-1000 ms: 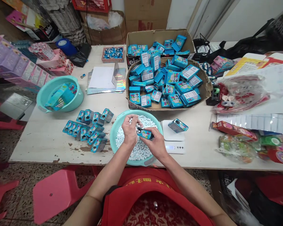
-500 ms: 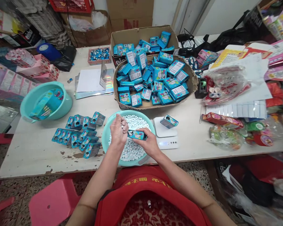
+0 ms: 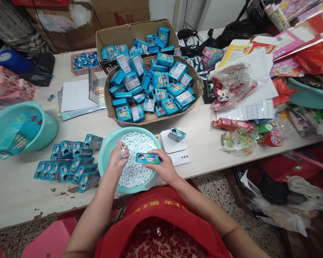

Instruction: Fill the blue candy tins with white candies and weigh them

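Observation:
Over the left side of a turquoise basin (image 3: 105, 150), my left hand (image 3: 118, 157) is closed around several small white candies (image 3: 123, 150). Loose white candies (image 3: 134, 172) fill the basin below. My right hand (image 3: 163, 166) grips a small blue candy box (image 3: 148, 158) by its right end, above the basin. The box lies sideways with a round hole in its top facing up and left. A gap separates my left hand from the box. To the right, another blue box (image 3: 177, 134) rests tilted on a white kitchen scale (image 3: 174, 145).
Blue boxes with round holes (image 3: 70, 161) stand in rows left of the basin. Behind it, cardboard cartons (image 3: 153, 120) hold many blue boxes. A turquoise bucket (image 3: 50, 122) is at far left, near white paper sheets (image 3: 75, 95). Bagged goods (image 3: 237, 141) lie on the right.
My left hand has moved left, away from the box's hole, still holding candies. My right hand keeps the box over the basin. The view has shifted to the right.

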Motion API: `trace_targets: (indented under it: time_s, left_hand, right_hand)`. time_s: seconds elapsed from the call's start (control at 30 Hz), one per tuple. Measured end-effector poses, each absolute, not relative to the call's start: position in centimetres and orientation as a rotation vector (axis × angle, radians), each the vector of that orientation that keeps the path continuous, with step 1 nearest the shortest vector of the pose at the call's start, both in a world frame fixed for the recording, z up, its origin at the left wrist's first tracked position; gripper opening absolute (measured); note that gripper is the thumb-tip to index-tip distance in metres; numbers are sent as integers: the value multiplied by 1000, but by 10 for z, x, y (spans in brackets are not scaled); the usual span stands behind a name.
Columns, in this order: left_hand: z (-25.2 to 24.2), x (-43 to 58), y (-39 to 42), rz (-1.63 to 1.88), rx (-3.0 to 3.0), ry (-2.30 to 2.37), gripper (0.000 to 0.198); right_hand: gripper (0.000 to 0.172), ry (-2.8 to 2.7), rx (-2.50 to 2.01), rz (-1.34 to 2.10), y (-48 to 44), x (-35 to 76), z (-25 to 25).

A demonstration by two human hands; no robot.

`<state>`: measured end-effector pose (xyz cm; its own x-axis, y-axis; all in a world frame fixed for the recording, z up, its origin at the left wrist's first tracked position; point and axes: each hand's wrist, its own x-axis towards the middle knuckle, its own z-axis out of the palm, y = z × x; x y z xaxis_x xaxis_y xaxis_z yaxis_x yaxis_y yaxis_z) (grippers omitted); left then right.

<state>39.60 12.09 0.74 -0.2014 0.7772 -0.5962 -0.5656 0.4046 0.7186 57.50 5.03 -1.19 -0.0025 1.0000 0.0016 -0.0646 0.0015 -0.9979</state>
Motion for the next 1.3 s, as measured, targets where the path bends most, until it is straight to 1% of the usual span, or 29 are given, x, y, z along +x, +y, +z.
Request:
trace_targets:
  time_s: [0.1,0.2,0.33,0.47,0.63,0.83,1.17,1.3]
  left_hand:
    - [5,436,128,1132,317,1231,42]
    - [2,492,145,1156,440,1142,50]
    - [-9,560,174,1216,556,1062,53]
    - [-26,594,196,1305,630,1111,54]
    - [-39,603,203,1416,682,1178,54]
    - [-39,606,202,1475,708,1174,53]
    - [-35,609,204,1487,601,1212,54]
    - [-19,598,200,1403,478,1144,47]
  right_hand:
    - [38,-1048,-1240,1225,37,609,-11]
    - [39,-908,-1347,1141,26,644,-18]
    - [41,-739,-1493,986,18,684,-37]
    - [46,-588,-1593,891,11,715,-57]
    - [50,-502,-1652,860,6,739,-71]
    - [50,-489,-1697,874,11,752,-70]
    - [53,-432,-1657,902,12,752,-76]
    - [53,-413,-1634,901,12,752,-76]
